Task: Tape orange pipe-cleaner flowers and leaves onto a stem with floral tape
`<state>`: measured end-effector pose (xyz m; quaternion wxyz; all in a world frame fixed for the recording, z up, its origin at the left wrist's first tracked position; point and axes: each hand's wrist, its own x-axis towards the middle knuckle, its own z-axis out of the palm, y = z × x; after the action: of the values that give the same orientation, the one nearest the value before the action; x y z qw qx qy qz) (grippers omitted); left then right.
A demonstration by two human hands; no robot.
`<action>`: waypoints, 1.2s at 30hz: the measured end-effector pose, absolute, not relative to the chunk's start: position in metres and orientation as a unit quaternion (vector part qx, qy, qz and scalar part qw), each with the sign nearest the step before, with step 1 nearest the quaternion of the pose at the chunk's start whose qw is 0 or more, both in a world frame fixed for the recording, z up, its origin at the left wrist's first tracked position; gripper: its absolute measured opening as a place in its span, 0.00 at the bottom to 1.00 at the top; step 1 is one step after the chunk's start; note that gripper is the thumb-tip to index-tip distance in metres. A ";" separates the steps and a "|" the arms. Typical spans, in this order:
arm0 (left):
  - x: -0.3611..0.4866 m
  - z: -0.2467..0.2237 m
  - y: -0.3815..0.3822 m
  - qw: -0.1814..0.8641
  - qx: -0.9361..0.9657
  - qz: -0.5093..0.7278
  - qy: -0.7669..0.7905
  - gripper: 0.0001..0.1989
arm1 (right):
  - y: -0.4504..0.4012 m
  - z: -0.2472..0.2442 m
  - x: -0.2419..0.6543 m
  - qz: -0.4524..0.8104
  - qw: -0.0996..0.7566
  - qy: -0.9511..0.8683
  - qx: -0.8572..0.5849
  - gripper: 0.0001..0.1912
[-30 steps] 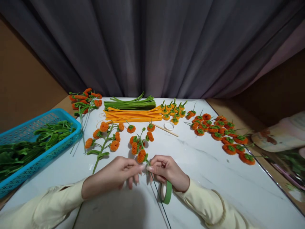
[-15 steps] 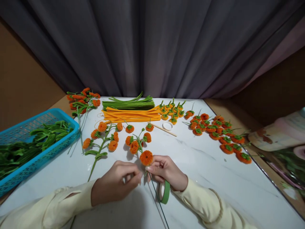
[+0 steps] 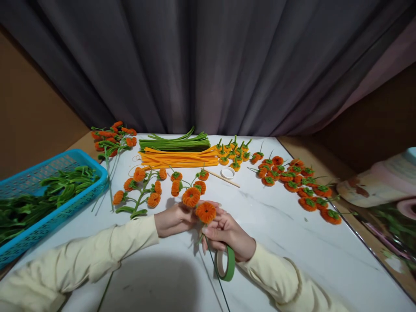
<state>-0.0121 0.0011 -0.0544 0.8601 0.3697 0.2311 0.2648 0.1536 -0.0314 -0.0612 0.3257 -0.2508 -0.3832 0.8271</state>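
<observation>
My right hand [image 3: 229,234] pinches the thin green stem [image 3: 215,264] of a flower spray just under its lowest orange bloom [image 3: 206,212]. A roll of green tape [image 3: 230,264] hangs below that hand. My left hand [image 3: 177,219] reaches behind the orange blooms [image 3: 191,197], its fingers partly hidden by them, so its grip cannot be made out. Left of the spray lies a branch of orange flowers with green leaves [image 3: 139,199], its lower stem passing under my left sleeve.
A blue basket [image 3: 103,175] of green leaves stands at the left. Green strips [image 3: 175,143], orange strips [image 3: 180,158], a white ring [image 3: 228,173] and a wooden stick [image 3: 224,178] lie behind. Loose orange flower heads [image 3: 292,175] spread right, near a bottle [image 3: 377,182].
My left hand has moved forward and right, from beside the stem to behind the blooms. The held spray has shifted and turned slightly, and the tape roll has swung a little.
</observation>
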 end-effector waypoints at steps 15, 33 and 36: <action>-0.017 -0.049 0.009 0.845 0.399 0.256 0.249 0.19 | -0.034 -0.059 0.153 0.852 0.306 -0.370 -0.208 0.16; -0.014 -0.014 -0.008 0.815 0.390 0.236 0.358 0.12 | -0.047 0.004 0.167 0.014 0.092 -0.842 -0.531 0.10; -0.010 -0.020 -0.011 0.832 0.307 0.264 0.380 0.11 | -0.060 -0.003 0.152 -0.073 -0.010 -0.861 -0.503 0.10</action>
<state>-0.0097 -0.0107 -0.0196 0.8318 0.3071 0.3796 0.2642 0.1519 -0.0599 -0.0034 -0.0100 -0.5027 -0.8613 -0.0735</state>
